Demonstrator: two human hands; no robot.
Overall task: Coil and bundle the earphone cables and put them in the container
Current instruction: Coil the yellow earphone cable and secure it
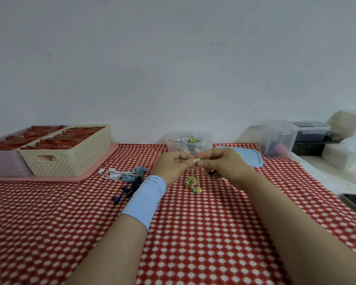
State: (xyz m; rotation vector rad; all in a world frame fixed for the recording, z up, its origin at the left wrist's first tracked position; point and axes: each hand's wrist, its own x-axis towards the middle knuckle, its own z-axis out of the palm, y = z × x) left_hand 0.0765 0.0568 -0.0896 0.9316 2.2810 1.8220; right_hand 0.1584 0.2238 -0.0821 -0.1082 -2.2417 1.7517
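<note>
- Two hands, left hand [174,163] and right hand [222,163], pinch one yellow-green earbud [198,160] between them.
- Its tangled cable [191,181] dangles below.
- Coiled earphones [185,139] sit in the container [209,144] behind.

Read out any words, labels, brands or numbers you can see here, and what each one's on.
None can be read.
The clear container, blue lid, cream basket and yellow earphones pinched by the left hand and right hand show no lettering.
The faint wall mark is too blurred to read.
</note>
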